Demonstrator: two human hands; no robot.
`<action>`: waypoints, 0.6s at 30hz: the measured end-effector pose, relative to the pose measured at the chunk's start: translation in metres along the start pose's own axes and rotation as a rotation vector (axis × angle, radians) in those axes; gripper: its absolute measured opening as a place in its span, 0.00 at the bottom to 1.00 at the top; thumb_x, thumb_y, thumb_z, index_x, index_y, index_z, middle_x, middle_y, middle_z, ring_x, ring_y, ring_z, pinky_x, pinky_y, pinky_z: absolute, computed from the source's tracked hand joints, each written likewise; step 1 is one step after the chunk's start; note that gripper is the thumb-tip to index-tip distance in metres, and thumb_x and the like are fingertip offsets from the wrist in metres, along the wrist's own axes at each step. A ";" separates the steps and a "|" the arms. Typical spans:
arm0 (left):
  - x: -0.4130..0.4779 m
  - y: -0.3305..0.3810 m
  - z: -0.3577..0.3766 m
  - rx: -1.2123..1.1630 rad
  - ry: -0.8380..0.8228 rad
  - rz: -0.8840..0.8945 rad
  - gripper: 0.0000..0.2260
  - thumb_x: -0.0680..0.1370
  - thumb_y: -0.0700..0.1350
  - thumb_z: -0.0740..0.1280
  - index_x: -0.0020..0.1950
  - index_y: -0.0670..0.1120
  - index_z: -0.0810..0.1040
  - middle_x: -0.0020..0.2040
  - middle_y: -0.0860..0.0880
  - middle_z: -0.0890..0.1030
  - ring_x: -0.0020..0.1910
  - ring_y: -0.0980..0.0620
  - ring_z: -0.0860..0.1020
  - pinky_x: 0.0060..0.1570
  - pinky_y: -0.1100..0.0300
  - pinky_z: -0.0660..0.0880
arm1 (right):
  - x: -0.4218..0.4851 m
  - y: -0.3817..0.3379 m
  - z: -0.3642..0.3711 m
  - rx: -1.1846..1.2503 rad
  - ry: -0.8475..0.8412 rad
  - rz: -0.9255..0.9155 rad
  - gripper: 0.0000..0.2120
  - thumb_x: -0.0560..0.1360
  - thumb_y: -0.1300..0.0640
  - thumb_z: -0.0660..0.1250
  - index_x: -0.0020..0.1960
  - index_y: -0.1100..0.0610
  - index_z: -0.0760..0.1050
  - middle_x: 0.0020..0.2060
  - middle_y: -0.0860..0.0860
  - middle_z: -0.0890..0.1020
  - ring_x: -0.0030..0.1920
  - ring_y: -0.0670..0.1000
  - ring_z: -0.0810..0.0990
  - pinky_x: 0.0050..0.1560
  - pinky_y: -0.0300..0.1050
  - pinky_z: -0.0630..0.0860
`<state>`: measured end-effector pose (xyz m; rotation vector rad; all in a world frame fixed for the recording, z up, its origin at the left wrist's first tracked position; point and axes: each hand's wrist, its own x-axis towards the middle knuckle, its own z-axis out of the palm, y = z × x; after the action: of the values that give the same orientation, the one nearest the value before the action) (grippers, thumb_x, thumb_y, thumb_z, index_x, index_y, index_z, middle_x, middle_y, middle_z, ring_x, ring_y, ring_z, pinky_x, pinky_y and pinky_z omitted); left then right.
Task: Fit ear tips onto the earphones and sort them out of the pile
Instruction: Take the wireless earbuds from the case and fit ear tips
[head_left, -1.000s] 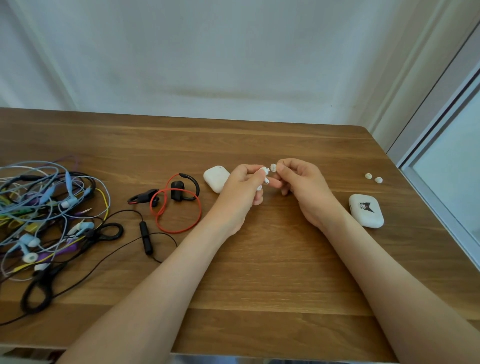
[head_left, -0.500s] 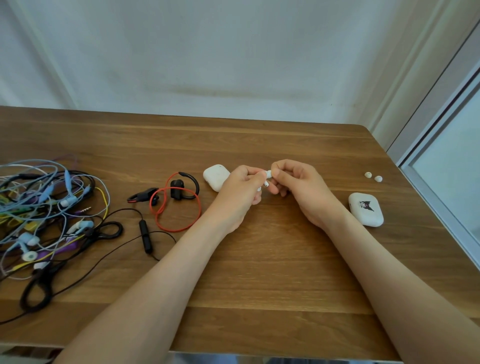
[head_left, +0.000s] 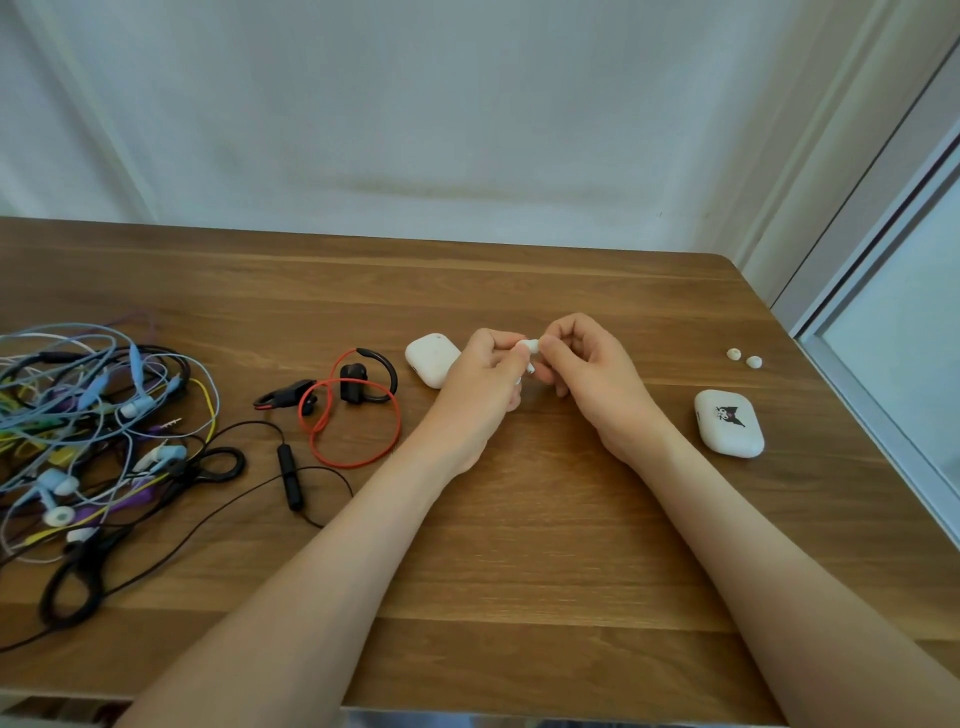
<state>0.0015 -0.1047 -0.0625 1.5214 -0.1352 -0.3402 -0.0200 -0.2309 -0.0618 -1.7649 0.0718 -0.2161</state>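
Observation:
Both hands meet above the middle of the wooden table (head_left: 519, 545). My left hand (head_left: 480, 382) pinches a small white earbud (head_left: 527, 347), whose stem pokes out below the fingers. My right hand (head_left: 587, 369) pinches the earbud's top end, where a white ear tip sits; the fingers hide most of it. Two loose white ear tips (head_left: 744, 357) lie at the far right. A tangled pile of wired earphones (head_left: 88, 431) in blue, purple, yellow and black lies at the left edge.
A plain white charging case (head_left: 430, 358) lies just left of my left hand. A white case with a black cartoon print (head_left: 729, 423) lies at the right. Red-and-black ear-hook earphones (head_left: 353, 410) and a black neckband cable (head_left: 288, 475) lie between pile and hands.
The separate ear tip in my right hand has come against the earbud in my left hand, and the two hands have closed together. Nothing else on the table moved.

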 end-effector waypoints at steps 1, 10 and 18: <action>0.000 -0.001 0.000 0.014 0.001 0.013 0.05 0.82 0.45 0.60 0.57 0.48 0.72 0.40 0.50 0.80 0.28 0.58 0.67 0.29 0.67 0.67 | 0.000 0.000 0.000 0.033 0.017 0.001 0.02 0.79 0.62 0.62 0.48 0.57 0.73 0.34 0.50 0.78 0.31 0.40 0.74 0.36 0.37 0.71; 0.000 -0.007 0.001 0.113 0.005 0.127 0.02 0.82 0.47 0.60 0.53 0.53 0.71 0.41 0.52 0.82 0.32 0.61 0.71 0.41 0.60 0.67 | -0.001 -0.002 -0.001 0.050 -0.010 -0.048 0.04 0.78 0.63 0.63 0.49 0.58 0.77 0.41 0.52 0.82 0.39 0.45 0.80 0.43 0.37 0.77; 0.000 -0.006 -0.001 0.132 0.010 0.122 0.06 0.82 0.48 0.61 0.57 0.50 0.72 0.41 0.53 0.81 0.32 0.57 0.70 0.39 0.58 0.68 | -0.002 -0.004 -0.001 0.130 -0.031 -0.021 0.06 0.80 0.66 0.60 0.53 0.66 0.74 0.34 0.51 0.79 0.32 0.40 0.77 0.37 0.33 0.75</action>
<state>0.0012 -0.1035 -0.0680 1.6366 -0.2453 -0.2302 -0.0220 -0.2310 -0.0573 -1.6401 0.0164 -0.2048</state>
